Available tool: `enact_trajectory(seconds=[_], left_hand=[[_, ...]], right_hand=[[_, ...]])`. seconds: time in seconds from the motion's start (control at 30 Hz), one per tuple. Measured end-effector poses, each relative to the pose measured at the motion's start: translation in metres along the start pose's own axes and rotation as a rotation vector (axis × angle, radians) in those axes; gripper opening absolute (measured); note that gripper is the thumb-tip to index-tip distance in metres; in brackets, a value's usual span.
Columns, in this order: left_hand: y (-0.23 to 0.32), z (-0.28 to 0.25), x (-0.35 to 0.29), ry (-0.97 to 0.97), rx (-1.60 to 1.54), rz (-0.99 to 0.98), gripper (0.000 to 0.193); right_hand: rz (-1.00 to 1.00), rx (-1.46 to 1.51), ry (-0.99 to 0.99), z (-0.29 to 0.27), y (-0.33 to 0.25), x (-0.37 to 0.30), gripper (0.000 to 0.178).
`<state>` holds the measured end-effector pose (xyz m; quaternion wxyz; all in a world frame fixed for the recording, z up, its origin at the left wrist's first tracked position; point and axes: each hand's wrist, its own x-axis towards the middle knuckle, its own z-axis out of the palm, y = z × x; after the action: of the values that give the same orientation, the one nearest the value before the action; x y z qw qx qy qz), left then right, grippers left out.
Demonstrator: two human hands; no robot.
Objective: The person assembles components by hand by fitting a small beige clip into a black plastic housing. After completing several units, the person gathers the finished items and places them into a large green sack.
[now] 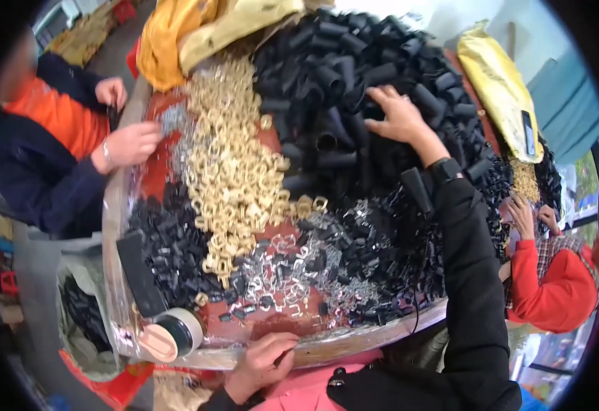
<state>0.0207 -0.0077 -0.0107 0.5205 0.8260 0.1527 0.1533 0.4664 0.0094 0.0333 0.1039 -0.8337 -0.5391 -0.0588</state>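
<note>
My right hand (401,118) reaches over a big heap of black tube-like pieces (334,130) at the far side of the table, fingers spread and holding nothing I can see. By the near table edge, my left hand (266,359) is closed, fingers curled together; a small dark spot shows between them, too small to name. Beside the black heap lies a long pile of tan ring-shaped pieces (234,164). Small silver metal clips (286,267) are scattered nearer to me, among small black pieces (364,253).
A lidded round container (169,334) stands at the near left corner beside a black flat block (141,274). A co-worker's hands (127,145) are over the left edge; another person in a red sleeve (549,291) works at the right. Yellow sacks (496,85) lie at the back.
</note>
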Motion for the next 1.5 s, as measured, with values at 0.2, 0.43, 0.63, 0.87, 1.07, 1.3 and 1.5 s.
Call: enact_trajectory(seconds=[0.2,0.43,0.63,0.87,1.07,1.3,1.5], left_hand=[[-0.013,-0.004,0.003,-0.023,-0.132,0.022,0.018],[-0.016,-0.010,-0.012,-0.046,-0.380,-0.063,0.016],[-0.016,-0.025,-0.018,-0.071,-0.431,-0.099,0.016],[-0.013,-0.030,-0.012,-0.158,-0.299,-0.173,0.018],[-0.002,-0.020,-0.006,-0.260,-0.285,-0.181,0.018],[0.022,0.019,0.026,-0.308,-0.217,-0.088,0.020],[0.069,0.091,0.122,-0.446,-0.093,0.271,0.023]], right_hand=[[0.041,-0.182,-0.266,-0.002,-0.050,-0.017,0.050],[-0.121,-0.141,-0.066,-0.023,-0.068,-0.061,0.046],[-0.217,0.086,0.048,-0.031,-0.118,-0.106,0.030],[-0.402,0.394,-0.364,-0.018,-0.183,-0.172,0.028],[0.001,0.292,0.047,-0.023,-0.109,-0.231,0.028],[0.629,0.271,0.421,-0.045,0.083,-0.284,0.025],[0.548,0.131,0.377,-0.030,0.169,-0.252,0.027]])
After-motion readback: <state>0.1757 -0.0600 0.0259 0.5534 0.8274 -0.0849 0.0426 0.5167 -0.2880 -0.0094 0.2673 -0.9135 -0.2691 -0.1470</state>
